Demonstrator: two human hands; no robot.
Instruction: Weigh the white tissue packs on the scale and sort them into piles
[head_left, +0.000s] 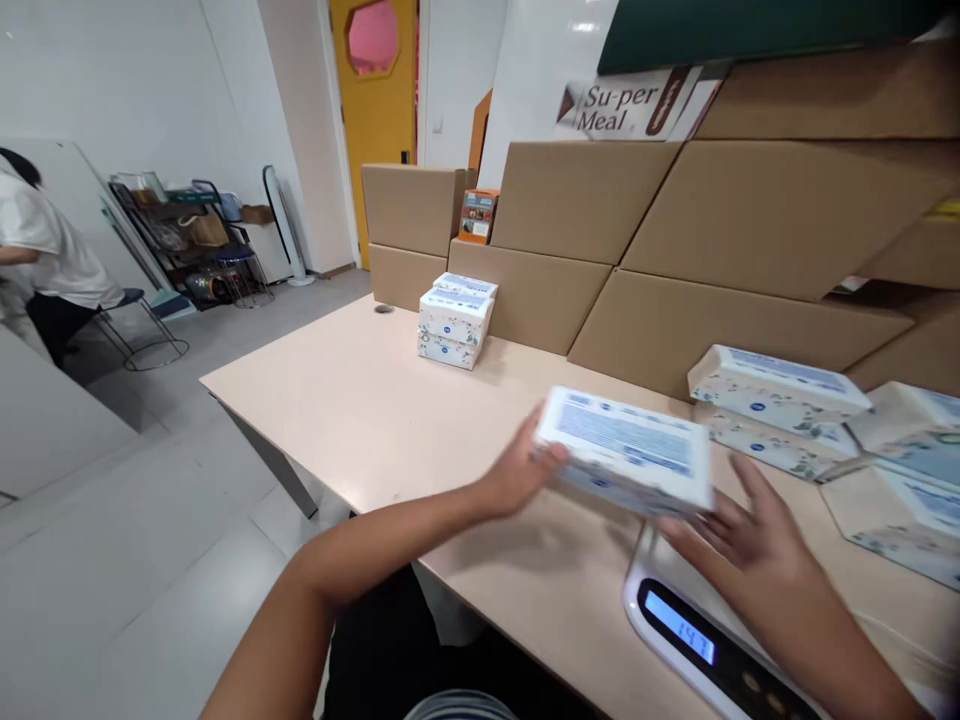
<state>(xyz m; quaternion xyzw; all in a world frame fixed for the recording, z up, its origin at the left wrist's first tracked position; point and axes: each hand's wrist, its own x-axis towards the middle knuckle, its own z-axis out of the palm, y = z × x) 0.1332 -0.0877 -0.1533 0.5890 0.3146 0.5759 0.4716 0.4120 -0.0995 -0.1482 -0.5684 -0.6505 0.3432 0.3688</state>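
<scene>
A white soft pack of tissues (626, 440) with blue print and a floral edge is held in the air, tilted, over the table. My left hand (523, 465) grips its left end, with the thumb on the near top edge. At the other end is my right hand (739, 525), its fingers spread and its thumb close to the pack's lower corner; whether it touches the pack is hard to tell. Below my right hand lies a white digital scale (637, 600) with a lit blue display, its plate partly hidden by my hand and forearm.
More tissue packs (780, 385) lie stacked at the right, and a smaller stack (454, 315) stands at the back left. Cardboard boxes (585, 200) line the back of the pale table (322, 400). A person in a white top (56, 240) is at the far left, beside a stool (142, 320).
</scene>
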